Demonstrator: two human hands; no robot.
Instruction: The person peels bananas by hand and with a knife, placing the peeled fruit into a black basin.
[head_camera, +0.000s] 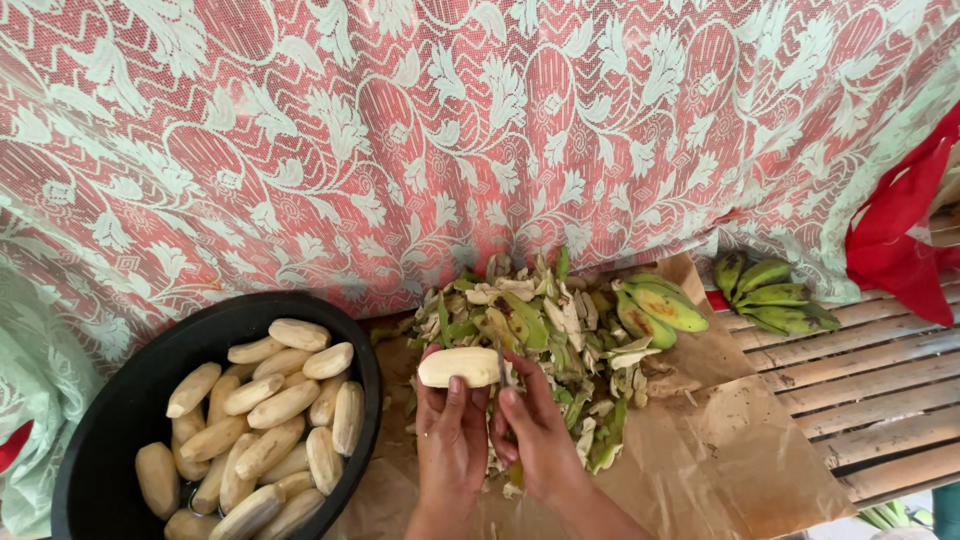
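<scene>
Left hand (450, 440) fingers clamp smooth peeled banana (460, 367) | right hand (537, 435) fingers clamp knife (503, 368) | curled green peels (540, 310)

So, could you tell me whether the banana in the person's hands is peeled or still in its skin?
Peeled: the banana in the left hand shows pale, bare flesh, no green skin.
</scene>
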